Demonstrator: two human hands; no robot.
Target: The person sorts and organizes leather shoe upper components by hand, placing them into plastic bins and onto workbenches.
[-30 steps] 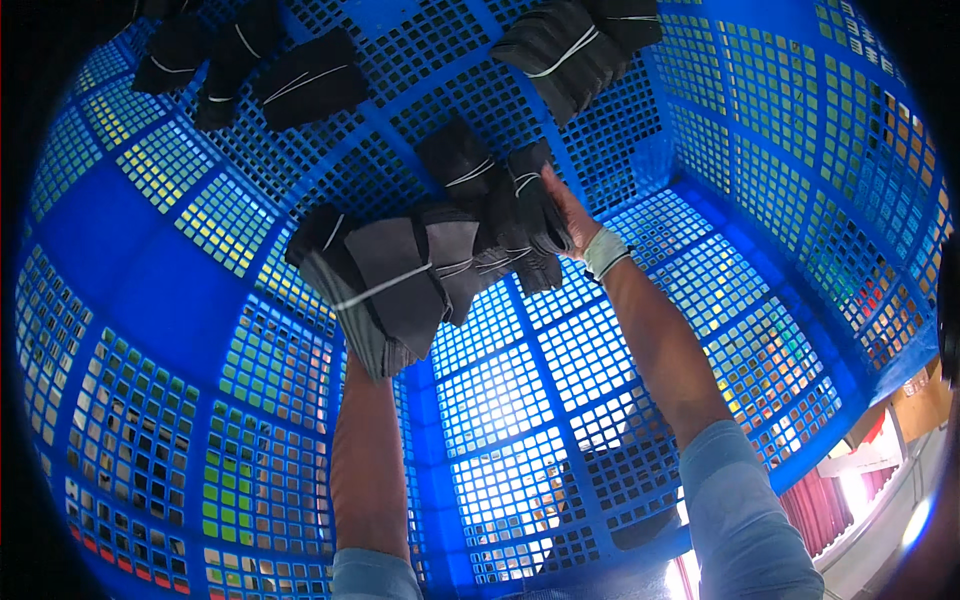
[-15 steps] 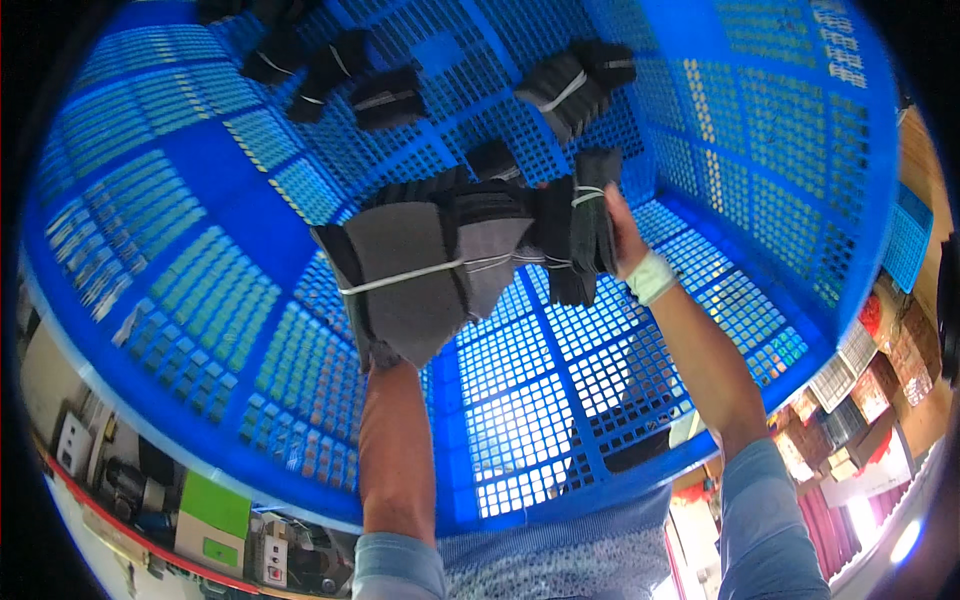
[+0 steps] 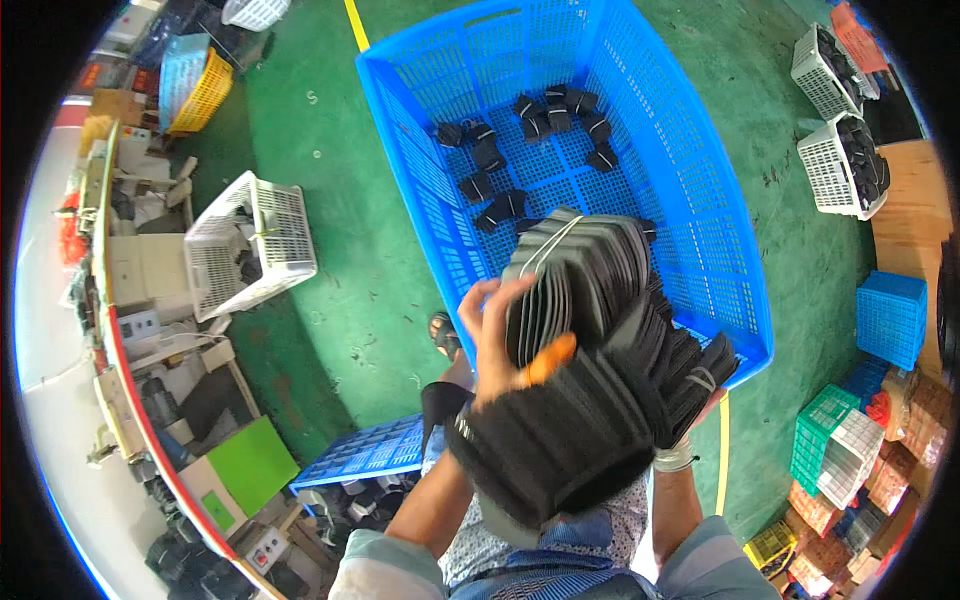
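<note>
A heap of bundles of flat black and grey pieces (image 3: 570, 430), like cut cloth, is held against the front of my body at the near edge of a big blue crate (image 3: 430, 195). Pale bands tie some of them. My left hand (image 3: 495, 335) curls at the heap's left side, its orange-covered thumb pressing on the pieces and its fingers bent beside a grey banded bundle (image 3: 590, 250). Under the right side, my right hand (image 3: 714, 402) is mostly hidden, with a little of it showing beside a small banded bundle (image 3: 705, 380). Several smaller bundles (image 3: 487, 152) lie on the crate's floor.
White baskets stand on the green floor, one at left (image 3: 250, 250) and others at right (image 3: 840, 165). A cluttered workbench (image 3: 200, 440) runs along the left. Blue (image 3: 892, 318) and green crates (image 3: 822, 425) are at the right. Near my legs is a blue perforated panel (image 3: 365, 450).
My view has drawn back from inside the blue crate. The bundles have come up out of it toward my body, and my left thumb now shows on top of them.
</note>
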